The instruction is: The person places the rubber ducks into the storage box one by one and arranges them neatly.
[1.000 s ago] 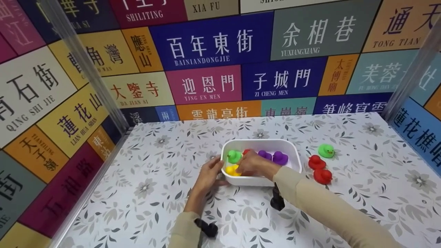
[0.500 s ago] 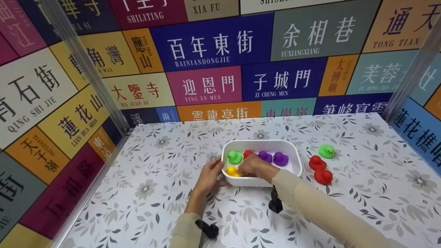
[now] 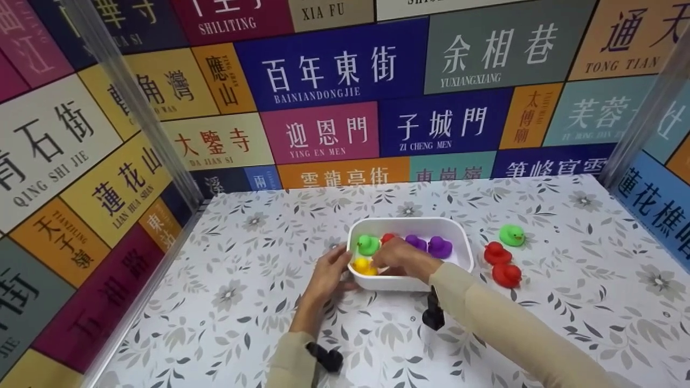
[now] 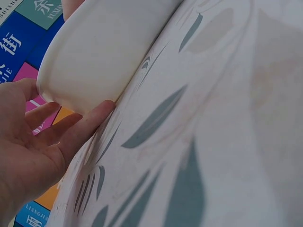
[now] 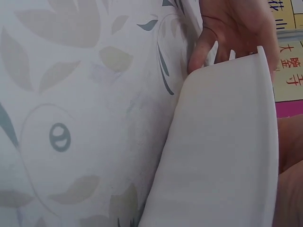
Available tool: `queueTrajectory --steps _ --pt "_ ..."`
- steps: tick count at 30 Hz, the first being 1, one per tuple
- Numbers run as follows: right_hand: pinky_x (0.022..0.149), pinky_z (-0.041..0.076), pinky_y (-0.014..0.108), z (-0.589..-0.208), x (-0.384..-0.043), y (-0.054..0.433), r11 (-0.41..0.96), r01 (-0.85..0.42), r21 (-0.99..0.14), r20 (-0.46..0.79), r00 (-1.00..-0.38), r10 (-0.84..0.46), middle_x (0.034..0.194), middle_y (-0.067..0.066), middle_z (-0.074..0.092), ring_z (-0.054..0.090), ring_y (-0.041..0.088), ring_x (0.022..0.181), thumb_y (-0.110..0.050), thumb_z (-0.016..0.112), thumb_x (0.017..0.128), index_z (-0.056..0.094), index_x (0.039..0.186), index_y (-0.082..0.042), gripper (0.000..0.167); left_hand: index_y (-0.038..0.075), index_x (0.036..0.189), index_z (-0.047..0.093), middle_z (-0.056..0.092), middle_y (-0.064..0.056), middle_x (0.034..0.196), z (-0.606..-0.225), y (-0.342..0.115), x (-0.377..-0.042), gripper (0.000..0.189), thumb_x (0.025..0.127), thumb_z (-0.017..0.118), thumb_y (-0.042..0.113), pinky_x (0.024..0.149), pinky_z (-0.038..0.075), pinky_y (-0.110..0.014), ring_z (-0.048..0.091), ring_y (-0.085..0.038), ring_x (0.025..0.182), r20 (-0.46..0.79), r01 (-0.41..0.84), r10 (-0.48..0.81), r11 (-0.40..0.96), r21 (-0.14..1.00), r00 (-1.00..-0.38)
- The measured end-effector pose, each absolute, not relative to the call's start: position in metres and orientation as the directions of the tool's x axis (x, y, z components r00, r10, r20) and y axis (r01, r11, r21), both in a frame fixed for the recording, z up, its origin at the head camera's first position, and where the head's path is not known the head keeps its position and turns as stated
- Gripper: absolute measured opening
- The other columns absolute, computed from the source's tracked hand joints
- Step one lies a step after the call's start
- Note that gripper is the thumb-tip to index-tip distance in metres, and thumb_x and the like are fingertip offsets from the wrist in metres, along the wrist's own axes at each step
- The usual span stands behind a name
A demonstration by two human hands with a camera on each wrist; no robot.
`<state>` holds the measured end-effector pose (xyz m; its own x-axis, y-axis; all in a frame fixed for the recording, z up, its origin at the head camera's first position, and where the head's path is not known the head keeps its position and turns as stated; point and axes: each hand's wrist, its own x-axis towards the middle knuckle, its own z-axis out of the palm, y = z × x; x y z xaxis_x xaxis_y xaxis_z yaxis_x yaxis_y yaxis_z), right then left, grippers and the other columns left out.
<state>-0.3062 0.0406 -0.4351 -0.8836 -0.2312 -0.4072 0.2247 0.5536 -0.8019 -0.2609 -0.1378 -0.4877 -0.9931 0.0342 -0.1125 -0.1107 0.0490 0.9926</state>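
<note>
A white plastic tub (image 3: 462,231) stands on the table in the head view. Inside it are a green rubber duck (image 3: 368,245), a partly covered red duck (image 3: 387,237) and two purple ducks (image 3: 440,247). A yellow rubber duck (image 3: 361,266) lies at the tub's near left corner. My right hand (image 3: 399,256) reaches over the near rim and grips the yellow duck; most of its fingertips are hidden. My left hand (image 3: 328,272) touches the tub's left end with extended fingers, its thumb near the rim. In the left wrist view, those fingers (image 4: 80,132) rest against the outer wall.
To the right of the tub, a green duck (image 3: 511,235) and two red ducks (image 3: 501,264) sit on the flower-patterned tabletop (image 3: 226,323). Behind it rises a wall (image 3: 334,70) of coloured street-name panels. Clear upright posts (image 3: 156,118) stand at the back corners.
The yellow duck has shifted and turned slightly under my right hand, and more of it shows. The right hand has otherwise barely moved. My left hand stays at the tub's end.
</note>
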Motion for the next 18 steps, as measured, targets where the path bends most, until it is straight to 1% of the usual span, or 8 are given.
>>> queueTrajectory --steps 2,4,5,7,9,12,15,18 --pt "0.075 0.064 0.026 -0.427 -0.305 0.047 0.522 0.249 -0.816 -0.434 -0.86 -0.267 0.091 0.004 0.062 0.063 0.015 0.079 -0.004 0.069 0.087 0.067 0.104 0.001 0.017 0.013 0.151 0.046 0.05 -0.021 0.15 -0.488 -0.137 -0.261 0.049 0.105 0.05 0.029 0.074 0.068 -0.039 0.061 -0.035 0.126 -0.116 -0.114 0.03 0.061 0.992 -0.993" --pt "0.072 0.066 0.029 -0.418 -0.305 0.054 0.511 0.26 -0.819 -0.453 -0.84 -0.299 0.106 0.009 0.067 0.069 0.017 0.081 -0.006 0.067 0.09 0.064 0.116 0.002 0.027 0.012 0.151 0.046 0.049 -0.021 0.15 -0.487 -0.136 -0.261 0.049 0.105 0.05 0.029 0.074 0.068 -0.039 0.06 -0.036 0.126 -0.121 -0.119 0.027 0.067 0.991 -0.992" --pt "0.07 0.066 0.029 -0.412 -0.305 0.058 0.515 0.257 -0.818 -0.458 -0.831 -0.314 0.114 0.011 0.067 0.071 0.018 0.082 -0.009 0.066 0.092 0.062 0.122 0.001 0.032 0.012 0.151 0.046 0.049 -0.021 0.15 -0.487 -0.137 -0.261 0.049 0.104 0.051 0.029 0.074 0.068 -0.039 0.06 -0.036 0.127 -0.127 -0.125 0.024 0.069 0.99 -0.992" --pt "0.065 0.065 0.026 -0.401 -0.306 0.066 0.524 0.237 -0.818 -0.458 -0.82 -0.344 0.123 0.015 0.066 0.072 0.017 0.082 -0.012 0.065 0.094 0.06 0.127 0.001 0.036 0.011 0.151 0.045 0.049 -0.022 0.15 -0.487 -0.137 -0.262 0.05 0.105 0.05 0.029 0.074 0.068 -0.039 0.06 -0.037 0.127 -0.122 -0.12 0.025 0.073 0.99 -0.992" --pt "0.063 0.063 0.023 -0.391 -0.308 0.075 0.534 0.214 -0.818 -0.453 -0.811 -0.37 0.125 0.016 0.067 0.071 0.015 0.081 -0.014 0.063 0.095 0.06 0.13 0.0 0.038 0.012 0.151 0.045 0.049 -0.022 0.15 -0.487 -0.137 -0.262 0.05 0.104 0.051 0.03 0.074 0.068 -0.038 0.06 -0.037 0.127 -0.125 -0.123 0.023 0.076 0.99 -0.992" --pt "0.064 0.061 0.022 -0.376 -0.312 0.091 0.552 0.18 -0.814 -0.448 -0.799 -0.4 0.117 0.014 0.069 0.068 0.014 0.08 -0.014 0.061 0.096 0.061 0.131 0.0 0.038 0.011 0.152 0.044 0.049 -0.022 0.15 -0.487 -0.136 -0.263 0.051 0.105 0.05 0.031 0.074 0.068 -0.038 0.06 -0.036 0.127 -0.116 -0.114 0.029 0.084 0.99 -0.993" --pt "0.071 0.062 0.023 -0.362 -0.316 0.109 0.584 0.131 -0.801 -0.444 -0.785 -0.433 0.116 0.014 0.069 0.068 0.016 0.085 -0.016 0.059 0.098 0.061 0.132 0.001 0.038 0.011 0.152 0.044 0.05 -0.022 0.149 -0.487 -0.136 -0.262 0.051 0.104 0.05 0.031 0.072 0.068 -0.037 0.06 -0.035 0.126 -0.121 -0.118 0.027 0.094 0.989 -0.992" --pt "0.08 0.063 0.027 -0.352 -0.32 0.13 0.601 0.072 -0.796 -0.427 -0.771 -0.473 0.126 0.019 0.066 0.069 0.018 0.095 -0.023 0.058 0.1 0.058 0.134 0.0 0.042 0.009 0.151 0.044 0.05 -0.023 0.148 -0.487 -0.136 -0.261 0.051 0.104 0.05 0.03 0.071 0.068 -0.038 0.06 -0.036 0.126 -0.109 -0.107 0.02 0.102 0.989 -0.994"
